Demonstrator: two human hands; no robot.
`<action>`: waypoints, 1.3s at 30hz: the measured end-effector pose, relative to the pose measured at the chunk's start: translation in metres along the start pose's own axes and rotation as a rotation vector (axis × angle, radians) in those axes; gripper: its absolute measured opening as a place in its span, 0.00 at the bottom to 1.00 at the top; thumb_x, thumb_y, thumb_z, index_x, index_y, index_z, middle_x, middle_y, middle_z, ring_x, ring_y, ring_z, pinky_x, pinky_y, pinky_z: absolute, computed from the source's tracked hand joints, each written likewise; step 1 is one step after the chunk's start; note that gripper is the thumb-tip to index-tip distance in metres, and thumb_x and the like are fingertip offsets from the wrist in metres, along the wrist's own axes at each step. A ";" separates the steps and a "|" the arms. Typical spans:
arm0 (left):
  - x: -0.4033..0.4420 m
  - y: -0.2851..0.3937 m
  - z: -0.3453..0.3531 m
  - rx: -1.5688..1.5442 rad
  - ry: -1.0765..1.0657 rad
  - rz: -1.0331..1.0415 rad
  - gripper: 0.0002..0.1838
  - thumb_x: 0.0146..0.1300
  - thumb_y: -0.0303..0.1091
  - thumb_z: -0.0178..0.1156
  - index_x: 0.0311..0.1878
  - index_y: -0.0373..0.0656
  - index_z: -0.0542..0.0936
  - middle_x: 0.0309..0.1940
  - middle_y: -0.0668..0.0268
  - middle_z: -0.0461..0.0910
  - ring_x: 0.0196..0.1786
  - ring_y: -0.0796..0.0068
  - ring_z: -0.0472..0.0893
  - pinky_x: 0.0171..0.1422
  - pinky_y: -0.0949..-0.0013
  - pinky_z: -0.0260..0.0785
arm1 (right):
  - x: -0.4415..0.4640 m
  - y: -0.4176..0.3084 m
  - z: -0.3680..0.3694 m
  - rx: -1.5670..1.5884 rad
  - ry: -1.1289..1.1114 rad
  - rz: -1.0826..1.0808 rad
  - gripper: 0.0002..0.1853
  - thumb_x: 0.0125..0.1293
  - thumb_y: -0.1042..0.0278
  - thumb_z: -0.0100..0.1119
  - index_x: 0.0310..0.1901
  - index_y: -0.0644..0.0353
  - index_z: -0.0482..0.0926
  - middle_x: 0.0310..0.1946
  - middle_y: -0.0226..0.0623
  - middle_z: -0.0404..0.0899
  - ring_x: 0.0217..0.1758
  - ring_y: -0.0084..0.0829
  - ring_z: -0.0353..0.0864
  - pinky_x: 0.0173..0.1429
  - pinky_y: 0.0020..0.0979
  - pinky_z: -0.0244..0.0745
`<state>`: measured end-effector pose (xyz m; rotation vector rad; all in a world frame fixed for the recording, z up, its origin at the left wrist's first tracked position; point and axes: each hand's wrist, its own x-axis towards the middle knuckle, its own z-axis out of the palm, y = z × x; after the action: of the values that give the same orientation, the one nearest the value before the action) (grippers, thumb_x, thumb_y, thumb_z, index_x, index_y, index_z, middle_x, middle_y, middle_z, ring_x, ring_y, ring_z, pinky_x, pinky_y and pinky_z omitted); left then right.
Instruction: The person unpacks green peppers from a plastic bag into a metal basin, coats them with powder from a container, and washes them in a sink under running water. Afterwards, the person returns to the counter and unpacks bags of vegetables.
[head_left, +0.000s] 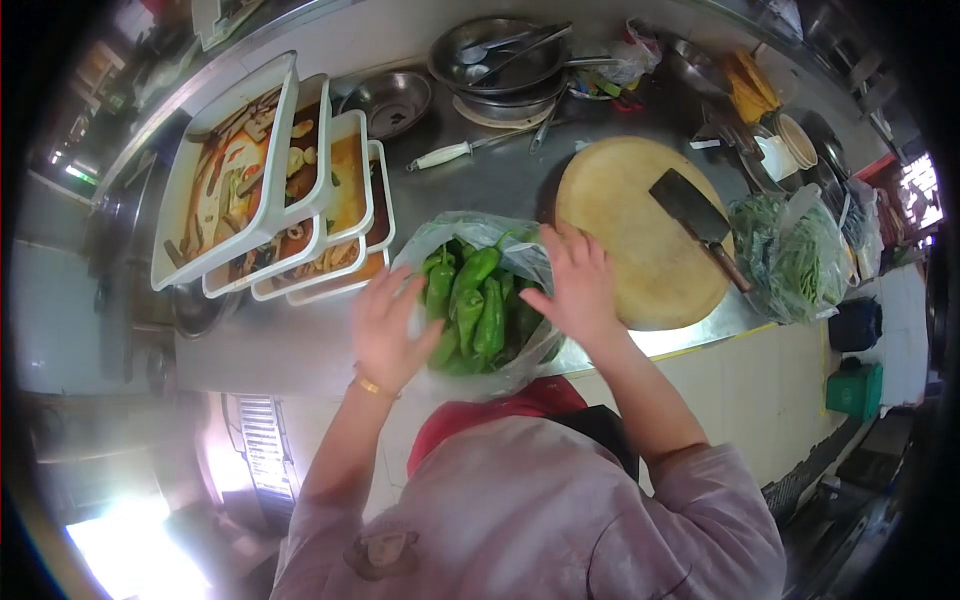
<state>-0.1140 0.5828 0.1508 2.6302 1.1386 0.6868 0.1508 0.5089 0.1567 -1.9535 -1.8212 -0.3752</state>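
A clear plastic bag (440,228) stands with its mouth wide on the metal counter, in front of my body. Several long green peppers (470,305) fill it. At the bag's left side is my left hand (388,325), its fingers spread along the rim. My right hand (580,278) is at the opposite rim, fingers apart, with the thumb pointing in over the peppers. Whether either palm presses on the plastic, I cannot tell. Just right of the bag lies a round wooden chopping board (630,215), and a cleaver (695,215) rests on it, its handle past the board's edge.
White trays (285,200) of sauced food stand stacked and overlapping at left. Behind are a metal bowl (388,103), a sharpening steel (445,156) and pans (500,60). Another bag of green vegetables (790,255) sits right of the board. The counter's front edge (290,385) is near me.
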 end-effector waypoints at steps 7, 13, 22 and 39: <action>-0.104 -0.045 0.030 -0.466 0.035 -0.711 0.20 0.52 0.36 0.69 0.46 0.38 0.77 0.39 0.61 0.78 0.43 0.61 0.78 0.52 0.58 0.72 | -0.019 0.060 0.042 0.233 -0.287 0.318 0.12 0.57 0.64 0.60 0.41 0.59 0.76 0.31 0.39 0.79 0.35 0.39 0.79 0.38 0.33 0.72; -0.072 -0.002 -0.037 -1.507 0.427 -0.684 0.13 0.66 0.37 0.59 0.47 0.37 0.77 0.25 0.67 0.75 0.30 0.76 0.76 0.45 0.63 0.75 | 0.022 0.050 0.001 1.750 0.190 0.762 0.05 0.64 0.70 0.49 0.36 0.62 0.74 0.27 0.33 0.74 0.28 0.29 0.71 0.37 0.30 0.70; -0.061 0.049 -0.102 -1.527 -0.035 -0.419 0.33 0.67 0.34 0.55 0.71 0.37 0.56 0.20 0.69 0.73 0.23 0.78 0.75 0.45 0.63 0.77 | -0.004 0.033 -0.098 1.722 -0.023 0.428 0.17 0.69 0.62 0.52 0.53 0.66 0.73 0.20 0.27 0.68 0.20 0.16 0.61 0.26 0.20 0.53; -0.062 0.085 -0.089 -0.813 0.440 0.316 0.03 0.61 0.27 0.55 0.35 0.41 0.71 0.34 0.59 0.76 0.43 0.63 0.76 0.57 0.51 0.65 | -0.037 -0.049 -0.119 0.877 0.099 -0.344 0.08 0.51 0.74 0.63 0.35 0.57 0.81 0.29 0.34 0.80 0.33 0.36 0.80 0.39 0.35 0.76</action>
<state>-0.1404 0.4789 0.2378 1.9905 0.3547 1.4679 0.1103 0.4200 0.2489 -1.0146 -1.8108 0.2111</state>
